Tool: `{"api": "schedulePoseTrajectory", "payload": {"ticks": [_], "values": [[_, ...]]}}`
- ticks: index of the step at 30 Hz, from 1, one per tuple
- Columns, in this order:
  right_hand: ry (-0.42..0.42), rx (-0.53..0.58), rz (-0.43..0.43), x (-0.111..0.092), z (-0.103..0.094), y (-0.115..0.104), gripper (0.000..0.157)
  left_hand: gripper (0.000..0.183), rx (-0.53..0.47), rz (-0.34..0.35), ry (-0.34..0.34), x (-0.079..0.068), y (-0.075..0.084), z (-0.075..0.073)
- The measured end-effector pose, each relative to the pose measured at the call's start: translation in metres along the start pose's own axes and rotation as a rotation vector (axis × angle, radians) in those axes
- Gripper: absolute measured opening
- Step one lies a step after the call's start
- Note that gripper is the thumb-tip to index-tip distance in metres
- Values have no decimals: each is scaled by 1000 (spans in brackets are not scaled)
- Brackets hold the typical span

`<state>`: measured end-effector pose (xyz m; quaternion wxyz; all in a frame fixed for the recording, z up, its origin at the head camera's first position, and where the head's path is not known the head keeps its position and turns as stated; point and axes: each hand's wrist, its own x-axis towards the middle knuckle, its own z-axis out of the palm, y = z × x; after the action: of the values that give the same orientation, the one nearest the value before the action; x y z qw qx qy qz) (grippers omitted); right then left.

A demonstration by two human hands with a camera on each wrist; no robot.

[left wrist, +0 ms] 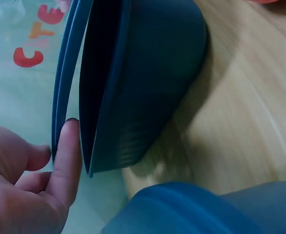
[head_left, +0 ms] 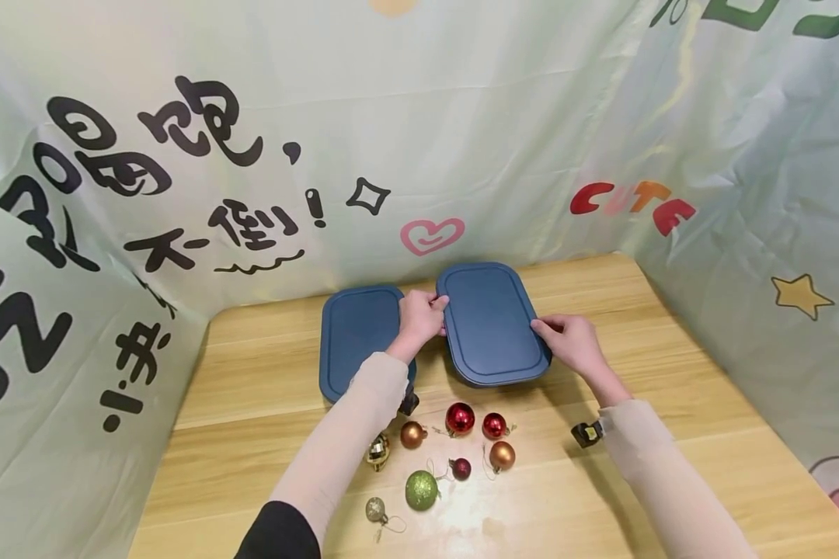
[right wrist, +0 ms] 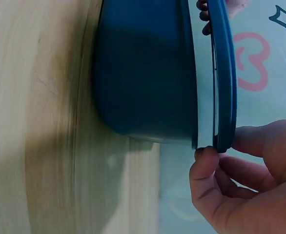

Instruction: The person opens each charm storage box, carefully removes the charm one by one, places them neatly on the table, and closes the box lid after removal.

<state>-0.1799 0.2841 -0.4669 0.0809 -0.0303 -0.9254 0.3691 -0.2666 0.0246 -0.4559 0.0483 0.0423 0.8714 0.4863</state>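
Observation:
A dark blue rectangular lid [head_left: 496,322] is raised a little off a deep blue box [right wrist: 143,73], and a gap shows between them in both wrist views. My left hand [head_left: 422,314] pinches the lid's left edge between thumb and fingers, one fingertip underneath in the left wrist view. On the opposite edge, my right hand [head_left: 569,341] pinches the lid too, thumb on top and a finger below. The box stands on the wooden table; its inside looks dark and its contents cannot be seen.
To the left stands a second lidded blue box [head_left: 356,334], partly behind my left arm. Several bauble ornaments lie in front, among them a green glitter ball [head_left: 421,491], a red ball [head_left: 460,419] and a copper ball [head_left: 502,456]. Printed cloth [head_left: 517,155] hangs around the table.

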Motion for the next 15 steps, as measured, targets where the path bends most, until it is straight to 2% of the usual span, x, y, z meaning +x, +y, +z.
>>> {"api": "schedulePoseTrajectory", "payload": {"ticks": [6, 15], "values": [[-1, 0, 15, 3, 6, 1, 35, 29, 177, 18, -94, 1, -3, 0], [-12, -26, 26, 5, 11, -5, 35, 51, 253, -5, -54, 8, -5, 6]]}}
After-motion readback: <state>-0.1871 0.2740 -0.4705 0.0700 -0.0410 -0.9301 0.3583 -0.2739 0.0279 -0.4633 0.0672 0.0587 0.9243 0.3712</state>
